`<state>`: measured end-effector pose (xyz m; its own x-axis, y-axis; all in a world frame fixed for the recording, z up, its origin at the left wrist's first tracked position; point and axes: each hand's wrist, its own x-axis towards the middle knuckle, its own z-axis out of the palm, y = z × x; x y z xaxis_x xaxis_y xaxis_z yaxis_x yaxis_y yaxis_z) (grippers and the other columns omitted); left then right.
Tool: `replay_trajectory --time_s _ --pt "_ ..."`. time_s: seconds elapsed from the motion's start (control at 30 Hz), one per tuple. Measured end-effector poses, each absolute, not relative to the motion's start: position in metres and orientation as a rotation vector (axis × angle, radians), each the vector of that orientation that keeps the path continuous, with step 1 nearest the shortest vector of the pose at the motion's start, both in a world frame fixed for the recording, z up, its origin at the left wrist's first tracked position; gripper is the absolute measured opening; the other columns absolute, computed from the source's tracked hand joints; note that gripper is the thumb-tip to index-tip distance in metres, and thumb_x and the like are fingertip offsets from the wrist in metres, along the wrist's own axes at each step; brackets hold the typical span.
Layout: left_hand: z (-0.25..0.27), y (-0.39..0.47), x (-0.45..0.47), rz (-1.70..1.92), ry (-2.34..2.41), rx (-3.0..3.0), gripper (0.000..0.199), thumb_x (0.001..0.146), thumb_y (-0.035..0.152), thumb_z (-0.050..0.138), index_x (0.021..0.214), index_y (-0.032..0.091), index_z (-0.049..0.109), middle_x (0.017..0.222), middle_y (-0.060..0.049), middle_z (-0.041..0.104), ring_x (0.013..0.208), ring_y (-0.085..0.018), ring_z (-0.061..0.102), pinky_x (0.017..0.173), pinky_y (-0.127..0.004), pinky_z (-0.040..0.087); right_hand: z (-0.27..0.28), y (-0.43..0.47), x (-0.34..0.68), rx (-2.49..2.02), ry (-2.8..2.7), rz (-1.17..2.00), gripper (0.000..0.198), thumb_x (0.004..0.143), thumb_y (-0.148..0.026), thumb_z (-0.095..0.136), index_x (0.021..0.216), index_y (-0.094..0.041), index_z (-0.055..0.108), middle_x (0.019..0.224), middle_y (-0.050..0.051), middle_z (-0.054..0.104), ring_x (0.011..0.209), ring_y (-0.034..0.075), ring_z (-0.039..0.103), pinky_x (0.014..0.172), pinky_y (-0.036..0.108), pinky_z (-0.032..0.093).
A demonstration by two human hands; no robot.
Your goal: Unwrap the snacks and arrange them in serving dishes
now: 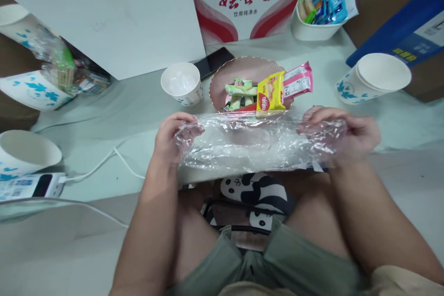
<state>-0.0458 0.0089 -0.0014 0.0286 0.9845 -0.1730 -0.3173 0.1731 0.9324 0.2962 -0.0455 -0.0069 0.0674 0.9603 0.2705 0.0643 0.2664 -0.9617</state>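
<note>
A sheet of clear plastic film (249, 148) is stretched sideways in front of me, over the table's near edge. My left hand (178, 136) grips its left end, fingers closed on the film. At the other end my right hand (342, 129), slightly blurred, is closed on the film too. Just beyond the film's upper edge stands a pink scalloped plate (222, 71) with a gold rim. On it lie several small green packets (239, 89), a yellow snack packet (271, 92) and a pink packet (297, 81). The film covers the plate's front edge.
A white paper cup (182, 85) stands left of the plate, by a dark phone (217, 61). Stacked paper bowls (378, 74) sit at the right. A snack tub (317, 27) is at the back. A power strip (48, 186) with white cables lies at the left.
</note>
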Motion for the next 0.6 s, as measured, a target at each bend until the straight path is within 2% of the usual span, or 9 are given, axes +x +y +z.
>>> replay_trajectory --time_s 0.03,0.1,0.17,0.23,0.3,0.37,0.5,0.53,0.6 --pt "-0.002 0.009 -0.046 1.193 1.056 0.85 0.029 0.067 0.047 0.079 0.06 0.021 0.069 0.068 -0.003 0.07 0.062 -0.016 0.067 0.059 -0.028 0.06 -0.007 -0.045 0.295 -1.069 -1.281 0.936 0.055 0.087 -0.071 0.046 0.064 -0.026 0.069 0.07 0.008 0.067 0.068 0.025 0.065 0.066 0.043 0.052" --pt "-0.005 0.01 -0.047 1.157 1.089 0.863 0.039 0.071 0.056 0.075 0.061 0.019 0.069 0.066 -0.004 0.067 0.062 -0.016 0.067 0.058 -0.028 0.06 -0.007 -0.046 0.292 -1.13 -1.213 0.947 0.044 0.084 -0.06 0.064 0.059 -0.024 0.066 0.066 0.005 0.064 0.066 0.021 0.063 0.066 0.038 0.05" --pt "-0.008 0.01 -0.046 1.127 1.115 0.886 0.032 0.065 0.046 0.082 0.066 0.018 0.067 0.067 -0.001 0.063 0.064 -0.014 0.066 0.059 -0.026 0.061 -0.009 -0.048 0.288 -1.316 -1.266 0.884 0.026 0.074 -0.041 0.082 0.066 -0.023 0.064 0.069 0.0 0.062 0.062 0.015 0.059 0.06 0.031 0.046" --pt "-0.009 0.009 -0.046 1.107 1.099 0.927 0.028 0.058 0.026 0.087 0.076 0.019 0.068 0.079 0.001 0.065 0.069 -0.013 0.068 0.057 -0.024 0.062 -0.01 -0.05 0.286 -1.434 -1.351 0.842 0.027 0.068 -0.028 0.087 0.083 -0.024 0.064 0.083 -0.002 0.064 0.061 0.012 0.057 0.055 0.028 0.044" --pt "-0.009 0.008 -0.048 1.103 1.065 0.968 0.039 0.055 0.014 0.085 0.09 0.021 0.069 0.1 -0.002 0.067 0.074 -0.014 0.07 0.049 -0.021 0.058 -0.011 -0.051 0.289 -1.432 -1.434 0.844 0.039 0.07 -0.028 0.085 0.103 -0.027 0.065 0.097 -0.001 0.066 0.064 0.012 0.059 0.055 0.029 0.049" --pt "-0.009 0.006 -0.05 1.116 1.025 0.99 0.048 0.056 0.01 0.081 0.1 0.023 0.07 0.116 -0.004 0.066 0.076 -0.015 0.07 0.04 -0.016 0.05 -0.011 -0.052 0.293 -1.412 -1.497 0.785 0.047 0.071 -0.03 0.085 0.114 -0.029 0.066 0.107 0.002 0.066 0.077 0.017 0.067 0.066 0.034 0.057" --pt "-0.008 0.003 -0.053 1.047 0.887 1.011 0.054 0.057 0.005 0.074 0.107 0.026 0.071 0.118 -0.005 0.068 0.07 -0.012 0.068 0.031 -0.012 0.04 -0.001 -0.057 0.286 -1.325 -1.409 0.417 0.021 0.083 -0.034 0.078 0.103 -0.03 0.072 0.106 0.005 0.068 0.103 0.025 0.069 0.093 0.046 0.059" --pt "-0.008 0.002 -0.053 1.0 0.839 1.02 0.054 0.058 0.006 0.074 0.108 0.026 0.072 0.118 -0.005 0.068 0.068 -0.012 0.068 0.03 -0.012 0.038 0.002 -0.059 0.279 -1.242 -1.388 0.422 0.018 0.087 -0.037 0.076 0.103 -0.031 0.072 0.105 0.005 0.069 0.104 0.026 0.069 0.097 0.048 0.058" --pt "-0.007 -0.001 -0.052 0.895 0.743 1.036 0.05 0.063 0.01 0.076 0.11 0.026 0.073 0.119 -0.006 0.069 0.063 -0.011 0.067 0.029 -0.012 0.037 0.009 -0.064 0.259 -1.054 -1.42 0.655 0.03 0.089 -0.041 0.075 0.117 -0.032 0.069 0.114 0.007 0.072 0.11 0.027 0.07 0.103 0.05 0.058"
